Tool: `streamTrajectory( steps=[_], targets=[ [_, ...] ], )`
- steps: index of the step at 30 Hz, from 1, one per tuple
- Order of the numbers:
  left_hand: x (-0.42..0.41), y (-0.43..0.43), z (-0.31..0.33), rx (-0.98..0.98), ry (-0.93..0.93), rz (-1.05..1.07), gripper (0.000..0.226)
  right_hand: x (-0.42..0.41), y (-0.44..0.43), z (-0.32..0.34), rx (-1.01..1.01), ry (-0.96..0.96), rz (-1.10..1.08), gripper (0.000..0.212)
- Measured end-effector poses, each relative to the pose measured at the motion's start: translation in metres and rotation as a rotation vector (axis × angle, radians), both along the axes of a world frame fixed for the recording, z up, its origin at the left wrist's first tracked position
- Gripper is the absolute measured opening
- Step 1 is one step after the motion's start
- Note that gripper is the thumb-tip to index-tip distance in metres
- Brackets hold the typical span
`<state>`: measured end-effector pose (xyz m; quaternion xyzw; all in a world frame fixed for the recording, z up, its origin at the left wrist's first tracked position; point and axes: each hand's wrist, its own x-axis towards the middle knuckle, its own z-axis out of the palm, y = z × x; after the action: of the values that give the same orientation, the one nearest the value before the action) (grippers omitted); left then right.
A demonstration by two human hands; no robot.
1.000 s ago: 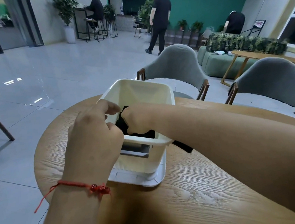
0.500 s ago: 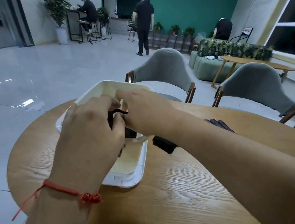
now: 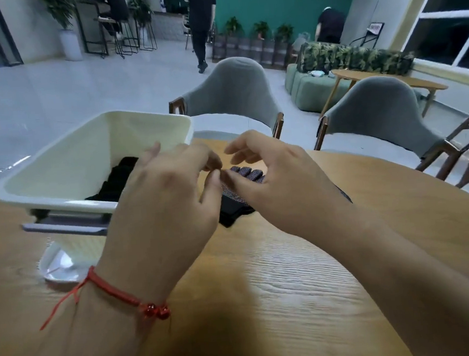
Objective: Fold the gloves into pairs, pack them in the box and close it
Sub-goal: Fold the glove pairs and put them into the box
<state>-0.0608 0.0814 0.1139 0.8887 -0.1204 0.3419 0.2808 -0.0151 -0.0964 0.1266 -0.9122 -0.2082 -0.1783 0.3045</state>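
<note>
- Head view: box point(image 3: 72, 168) open on table point(image 3: 277, 272); black gloves point(image 3: 118, 178) inside.
- Dotted glove point(image 3: 248, 175) lies on table right of box, beneath both hands.
- Left hand point(image 3: 162, 203): fingers loosely bent, empty.
- Right hand point(image 3: 281, 185): fingers arched over dotted glove, no grip.

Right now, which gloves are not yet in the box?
The dotted gloves, on the table beside the box; the plain black gloves lie inside it.
</note>
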Motion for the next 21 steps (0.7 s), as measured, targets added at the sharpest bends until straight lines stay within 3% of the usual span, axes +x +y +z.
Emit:
streamTrajectory(
  steps=[7,13,18,21],
  targets=[
    [0.015,-0.035,-0.02,0.13,0.054,-0.049,0.014,-0.009,-0.06,-0.031,0.134,0.078,-0.101,0.03],
    [0.042,-0.052,-0.045,0.139,0.071,-0.08,0.003,-0.003,-0.105,-0.075,0.227,0.149,-0.196,0.024],
    [0.066,-0.06,-0.074,0.183,0.225,-0.068,0.009,0.001,-0.127,-0.107,0.035,0.151,-0.251,0.024],
    [0.074,-0.062,-0.092,0.161,0.326,-0.066,0.026,0.003,-0.144,-0.109,-0.073,0.159,-0.266,0.029]
  ],
)
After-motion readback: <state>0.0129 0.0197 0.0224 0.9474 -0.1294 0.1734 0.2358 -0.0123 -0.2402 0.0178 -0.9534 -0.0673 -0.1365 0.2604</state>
